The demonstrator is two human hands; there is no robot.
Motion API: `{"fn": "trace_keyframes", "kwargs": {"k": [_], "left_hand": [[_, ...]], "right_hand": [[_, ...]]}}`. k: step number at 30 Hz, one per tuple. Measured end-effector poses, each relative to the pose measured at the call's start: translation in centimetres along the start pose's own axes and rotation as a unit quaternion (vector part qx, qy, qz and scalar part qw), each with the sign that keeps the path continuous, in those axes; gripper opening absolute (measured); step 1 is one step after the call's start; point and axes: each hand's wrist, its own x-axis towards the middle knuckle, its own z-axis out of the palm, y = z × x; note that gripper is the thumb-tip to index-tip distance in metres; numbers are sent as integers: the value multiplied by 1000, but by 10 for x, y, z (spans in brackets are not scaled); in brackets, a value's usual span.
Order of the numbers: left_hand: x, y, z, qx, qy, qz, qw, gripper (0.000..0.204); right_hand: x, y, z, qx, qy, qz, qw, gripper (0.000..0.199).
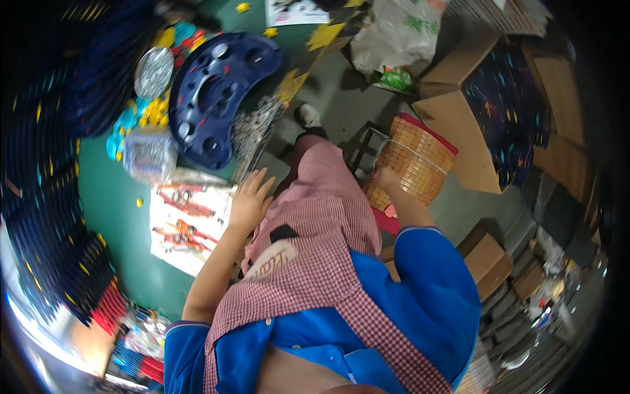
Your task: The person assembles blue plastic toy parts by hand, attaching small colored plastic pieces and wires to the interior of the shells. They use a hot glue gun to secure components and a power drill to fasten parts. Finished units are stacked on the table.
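Note:
My left hand is open with its fingers spread at the edge of the green table, and nothing is in it. Beside it on the tabletop lies a white sheet with red and orange printed figures. On my other side, my right hand is closed at the near-left edge of a seat topped with a woven bamboo mat. A strap crosses the mat, and red cloth shows under it. Its fingertips are partly hidden.
A dark blue curved tray with round wells stands on the table. Nearby are metal pins, a clear plastic tub, a silver dish and yellow pieces. An open carton holds dark items on the right; stacked dark blue parts line the left.

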Motion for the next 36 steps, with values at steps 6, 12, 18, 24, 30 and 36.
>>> {"fn": "trace_keyframes", "kwargs": {"k": [6,12,18,24,30,36], "left_hand": [[38,-63,26,165,-130,169,963,54],[43,-100,45,288,-76,278,913,47],[41,-101,48,295,-63,280,912,46],[44,-93,49,267,-58,265,925,49],[47,-91,48,255,-41,264,929,53],[47,-99,50,250,-39,275,927,53]], "right_hand": [[24,12,31,-195,-30,-187,962,30],[94,-12,58,-408,-305,-135,849,39],[139,-8,110,-409,-309,-47,857,41],[139,-58,97,-385,-312,5,868,40],[129,-159,60,-351,-295,-42,888,39],[139,-259,-8,-328,-85,-259,904,34]]}}
